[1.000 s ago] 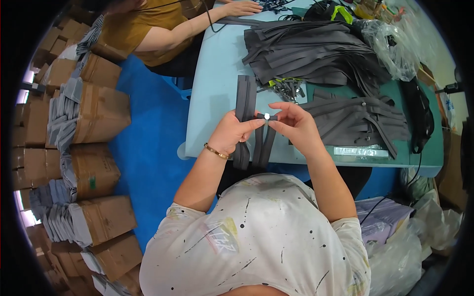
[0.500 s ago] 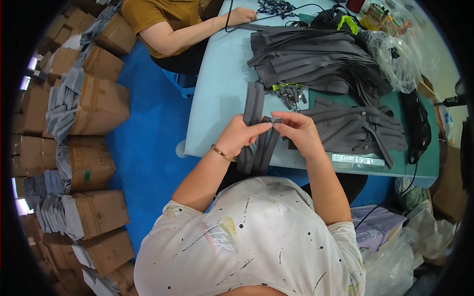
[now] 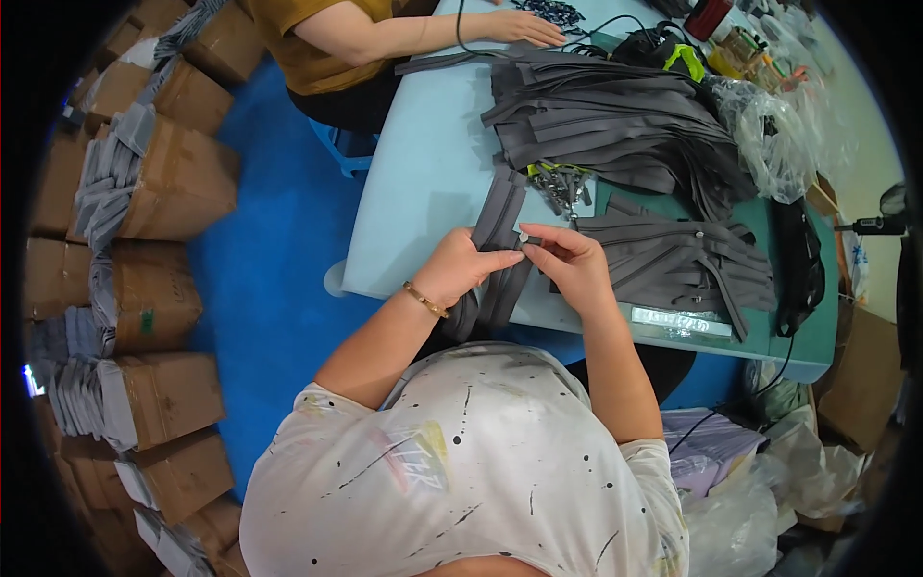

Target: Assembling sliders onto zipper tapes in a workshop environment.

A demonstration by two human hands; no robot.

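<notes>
1. Left hand [image 3: 457, 269] and right hand [image 3: 574, 262] still meet at the near edge of the table [image 3: 423, 183], but sit lower and closer to the body than a second ago; the silver slider [image 3: 524, 237], then plainly shown between the fingertips, is now mostly covered.
2. Left thumb and forefinger pinch the grey zipper tape [image 3: 497, 231] by the slider; right fingertips pinch the slider from the other side, remaining fingers curled.
3. Tape runs from mid-table over the near edge and hangs down toward the lap.
4. View has shifted: co-worker's hand [image 3: 524, 27] at the far edge now lies flat further right than before.
5. Table: light blue top, green mat [image 3: 798, 317] at the right end. Big pile of grey zipper strips [image 3: 615, 115] at the far middle, smaller stack [image 3: 683, 260] just right of the hands, loose metal sliders [image 3: 562, 183] between them, clear plastic bag [image 3: 779, 125] at the far right.
6. Room: blue floor [image 3: 269, 260], cardboard boxes [image 3: 163, 183] stacked along the left, plastic bags [image 3: 769, 481] at lower right.
</notes>
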